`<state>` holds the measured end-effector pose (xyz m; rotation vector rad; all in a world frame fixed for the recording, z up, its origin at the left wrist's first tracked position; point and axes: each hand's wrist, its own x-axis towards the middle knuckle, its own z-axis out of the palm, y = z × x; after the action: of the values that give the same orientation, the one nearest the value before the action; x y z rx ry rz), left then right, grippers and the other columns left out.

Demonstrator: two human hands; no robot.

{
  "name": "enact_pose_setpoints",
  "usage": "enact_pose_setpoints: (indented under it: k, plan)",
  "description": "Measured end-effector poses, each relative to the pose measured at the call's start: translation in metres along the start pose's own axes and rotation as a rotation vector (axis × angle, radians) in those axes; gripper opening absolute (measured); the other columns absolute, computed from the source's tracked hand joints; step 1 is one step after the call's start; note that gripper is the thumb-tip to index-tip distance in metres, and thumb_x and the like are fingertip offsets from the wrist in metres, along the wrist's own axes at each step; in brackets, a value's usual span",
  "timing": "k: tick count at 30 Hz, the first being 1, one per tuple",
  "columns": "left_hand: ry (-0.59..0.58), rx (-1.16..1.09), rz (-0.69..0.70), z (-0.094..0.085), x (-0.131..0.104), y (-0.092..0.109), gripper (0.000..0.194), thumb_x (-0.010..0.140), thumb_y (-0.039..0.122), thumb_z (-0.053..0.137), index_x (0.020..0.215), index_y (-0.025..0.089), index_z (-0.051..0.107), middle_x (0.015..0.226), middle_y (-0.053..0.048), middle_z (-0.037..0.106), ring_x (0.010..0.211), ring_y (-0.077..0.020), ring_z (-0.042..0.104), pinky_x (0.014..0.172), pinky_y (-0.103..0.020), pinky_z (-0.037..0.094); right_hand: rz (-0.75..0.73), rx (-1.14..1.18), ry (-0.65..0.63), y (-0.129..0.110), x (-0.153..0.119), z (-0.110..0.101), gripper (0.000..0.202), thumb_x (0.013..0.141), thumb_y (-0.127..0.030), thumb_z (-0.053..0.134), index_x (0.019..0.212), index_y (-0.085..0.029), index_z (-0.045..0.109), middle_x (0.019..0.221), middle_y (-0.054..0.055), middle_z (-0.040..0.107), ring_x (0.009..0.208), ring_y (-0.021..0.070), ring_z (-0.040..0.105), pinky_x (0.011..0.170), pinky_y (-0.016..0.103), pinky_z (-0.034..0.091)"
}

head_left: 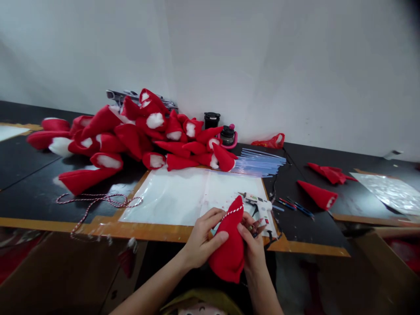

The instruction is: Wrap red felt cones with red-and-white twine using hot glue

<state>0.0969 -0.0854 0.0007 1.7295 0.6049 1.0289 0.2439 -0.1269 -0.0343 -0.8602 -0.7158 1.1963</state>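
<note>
A black cup (211, 121) and a squat dark jar (227, 137) stand beside each other near the pale wall (295, 65). A crumpled red plastic bag (269, 142) lies to their right. An open cardboard box (377, 253) sits lower right.

It looks like a craft workshop. A glue gun (261, 206), glue sticks (260, 164) and a heap of stuffed red cloth pieces (129, 136) lie on the black worktop (308, 234).

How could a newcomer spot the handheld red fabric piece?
Find the white rectangular sheet on the black table. In front, the left hand and right hand hold the pointed red fabric piece. Unlike the heaped red fabric pieces behind, it has red-and-white striped cord near its tip.
</note>
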Motion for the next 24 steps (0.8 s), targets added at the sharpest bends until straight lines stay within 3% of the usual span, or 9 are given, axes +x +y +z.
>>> enact_pose_setpoints:
  k: [4,8,11,15,17,20,24]
  plan:
    - [-0.021,-0.047,-0.168,-0.007,-0.002,-0.007,0.029,0.090,0.040,0.055,0.081,0.013,0.059,0.078,-0.002,0.054,0.073,-0.0139,0.048,0.066,-0.024,0.040,-0.021,-0.186,-0.123,-0.015,0.008,-0.009,0.043,0.081,-0.035,0.070,0.122,-0.029,0.056,0.083,0.000,0.061,0.058,0.0110,0.056,0.057,0.025,0.053]
    - [-0.103,-0.135,-0.288,-0.017,-0.002,-0.015,0.033,0.089,0.044,0.057,0.077,0.013,0.054,0.073,0.001,0.047,0.067,-0.0109,0.043,0.057,-0.021,0.033,-0.018,-0.449,-0.360,-0.049,0.031,-0.022,0.062,0.077,-0.034,0.075,0.133,-0.034,0.048,0.114,0.005,0.059,0.043,0.0020,0.041,0.040,0.020,0.045]
    - [-0.191,-0.199,-0.323,-0.023,-0.001,-0.014,0.034,0.087,0.045,0.059,0.080,0.012,0.055,0.075,0.001,0.047,0.067,-0.0108,0.043,0.057,-0.020,0.033,-0.001,-0.643,-0.554,-0.071,0.052,-0.022,0.079,0.071,-0.024,0.081,0.139,-0.038,0.043,0.127,0.006,0.056,0.052,0.0035,0.050,0.042,0.017,0.042]
    - [-0.285,-0.236,-0.322,-0.031,-0.002,-0.014,0.039,0.084,0.049,0.062,0.079,0.011,0.058,0.072,0.000,0.049,0.066,-0.0111,0.045,0.057,-0.020,0.034,-0.005,-0.802,-0.789,-0.081,0.069,-0.013,0.053,0.070,-0.021,0.081,0.120,-0.027,0.064,0.110,0.006,0.066,0.077,0.0143,0.063,0.047,0.015,0.045]
    - [-0.279,-0.258,-0.314,-0.035,-0.003,-0.017,0.044,0.083,0.055,0.061,0.084,0.011,0.063,0.074,-0.002,0.055,0.068,-0.0131,0.049,0.058,-0.021,0.037,0.055,-0.775,-0.795,-0.080,0.069,-0.008,0.038,0.071,-0.022,0.081,0.107,-0.022,0.069,0.093,0.004,0.068,0.064,0.0120,0.062,0.045,0.016,0.047]
    - [-0.138,-0.258,-0.302,-0.038,-0.003,-0.026,0.049,0.086,0.059,0.054,0.094,0.013,0.069,0.083,-0.007,0.065,0.075,-0.0178,0.058,0.064,-0.026,0.044,0.155,-0.647,-0.707,-0.074,0.061,-0.004,0.031,0.069,-0.023,0.081,0.097,-0.020,0.068,0.078,0.000,0.066,0.049,0.0092,0.057,0.042,0.019,0.050]
    - [0.107,0.029,-0.171,-0.023,-0.002,-0.037,0.045,0.091,0.055,0.049,0.085,0.016,0.070,0.074,-0.008,0.068,0.066,-0.0193,0.061,0.059,-0.029,0.048,0.119,-0.411,-0.544,-0.060,0.052,0.004,0.033,0.067,-0.024,0.082,0.096,-0.021,0.067,0.086,0.003,0.066,0.056,0.0139,0.061,0.041,0.025,0.056]
